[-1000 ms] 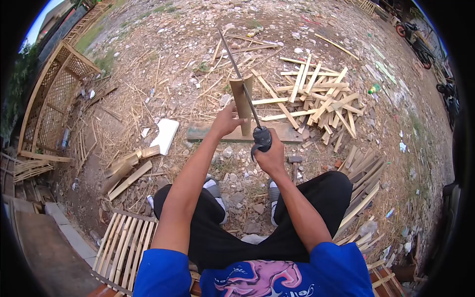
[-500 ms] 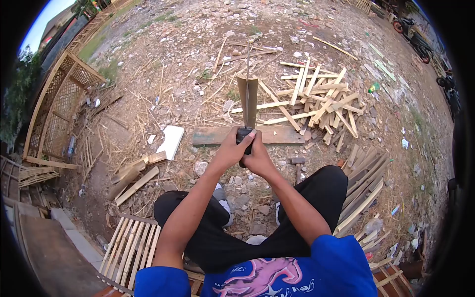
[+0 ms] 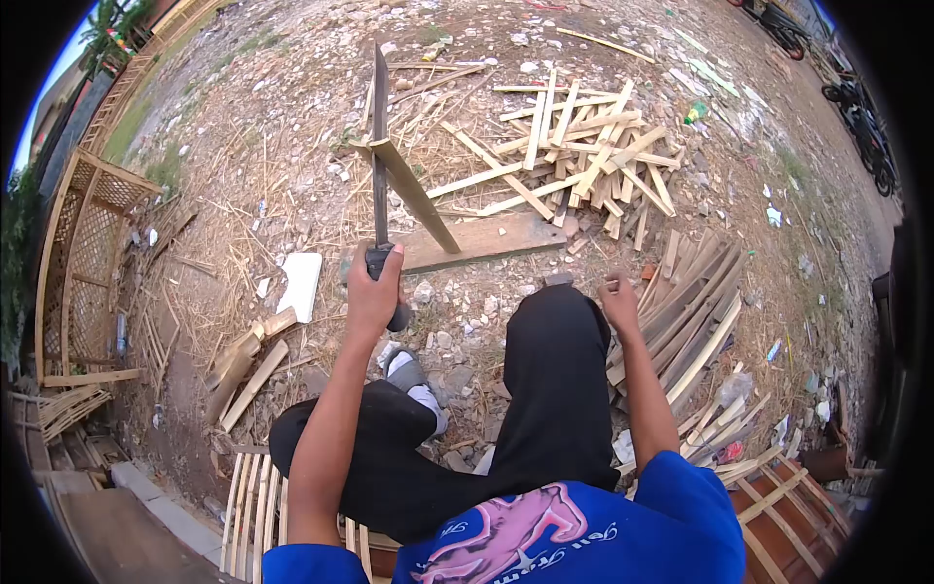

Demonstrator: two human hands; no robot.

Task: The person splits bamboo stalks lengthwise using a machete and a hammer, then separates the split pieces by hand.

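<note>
My left hand (image 3: pixel 375 282) is wrapped around the black handle (image 3: pixel 380 259) of a machete (image 3: pixel 380 195), its long blade pointing away from me. A split bamboo piece (image 3: pixel 418 197) stands tilted on a wooden plank (image 3: pixel 506 238), its top end against the blade. Whether the edge has bitten into the bamboo I cannot tell. Beside my right knee is my right hand (image 3: pixel 619 300), fingers loosely bent and apart, with nothing visible in them. Past that knee a dark hammer head (image 3: pixel 557 279) shows; its handle is hidden.
A heap of split bamboo strips (image 3: pixel 593 146) lies beyond the plank. More dark strips (image 3: pixel 681 307) are stacked at my right. Thick bamboo pieces (image 3: pixel 248 365) and a white slab (image 3: pixel 299 285) lie at left. Slatted panels (image 3: pixel 255 511) flank me; a lattice frame (image 3: pixel 78 263) stands far left.
My right hand has left the machete handle and moved right, beside my knee. My left hand keeps the machete, now further left in view. The bamboo now leans, its foot to the right.
</note>
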